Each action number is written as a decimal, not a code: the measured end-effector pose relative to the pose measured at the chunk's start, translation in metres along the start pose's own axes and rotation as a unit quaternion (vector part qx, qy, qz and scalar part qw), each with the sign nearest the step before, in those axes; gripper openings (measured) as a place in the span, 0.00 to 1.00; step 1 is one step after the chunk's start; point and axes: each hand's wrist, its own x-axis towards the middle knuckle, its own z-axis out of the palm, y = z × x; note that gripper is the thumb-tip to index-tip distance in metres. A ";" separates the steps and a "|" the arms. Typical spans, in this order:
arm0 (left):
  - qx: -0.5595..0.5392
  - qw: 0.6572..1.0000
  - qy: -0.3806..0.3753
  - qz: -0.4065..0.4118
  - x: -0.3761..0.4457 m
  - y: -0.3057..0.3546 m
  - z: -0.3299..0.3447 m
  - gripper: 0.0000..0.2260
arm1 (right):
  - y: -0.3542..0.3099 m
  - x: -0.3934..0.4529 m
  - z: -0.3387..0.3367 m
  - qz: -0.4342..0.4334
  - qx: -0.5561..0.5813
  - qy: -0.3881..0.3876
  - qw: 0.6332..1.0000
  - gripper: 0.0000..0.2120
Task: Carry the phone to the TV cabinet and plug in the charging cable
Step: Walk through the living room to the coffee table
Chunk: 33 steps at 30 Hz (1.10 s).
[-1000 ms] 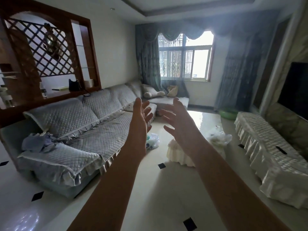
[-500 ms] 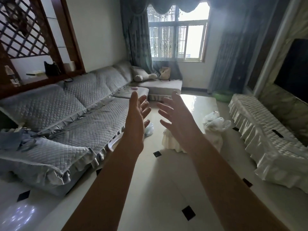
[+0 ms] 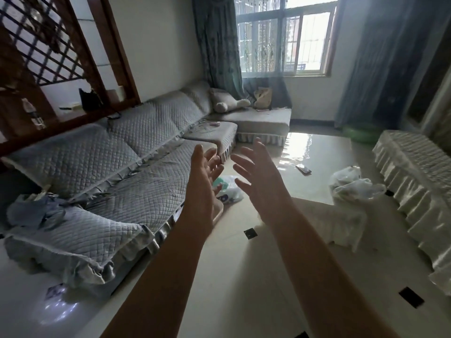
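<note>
A dark phone (image 3: 303, 169) lies flat on the glossy top of the coffee table (image 3: 317, 152), to the right of my hands and farther off. My left hand (image 3: 203, 176) and my right hand (image 3: 258, 176) are both stretched out in front of me at mid-frame, fingers spread, holding nothing. The TV cabinet (image 3: 415, 176), under a white ruffled cover, runs along the right wall. No charging cable can be made out.
A long grey quilted sofa (image 3: 136, 172) fills the left side, with crumpled cloth (image 3: 36, 211) on its near end. White plastic bags (image 3: 351, 184) sit on the table's right edge, another bag (image 3: 229, 191) beyond my hands. A green basin (image 3: 361, 135) is by the curtain.
The view has tilted down and moved forward toward the coffee table. The phone on the tabletop has come into sight. Both hands stay raised and spread.
</note>
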 end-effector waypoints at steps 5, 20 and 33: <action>0.009 0.999 0.024 0.029 0.054 0.014 -0.018 0.29 | -0.001 0.051 0.011 0.008 -0.018 -0.017 1.000 0.28; -0.004 0.999 -0.049 0.007 0.282 0.001 -0.034 0.28 | 0.015 0.253 0.016 -0.018 -0.017 0.055 0.998 0.25; -0.009 0.991 -0.123 -0.046 0.451 -0.042 -0.007 0.28 | 0.033 0.401 -0.023 0.002 -0.021 0.142 0.990 0.27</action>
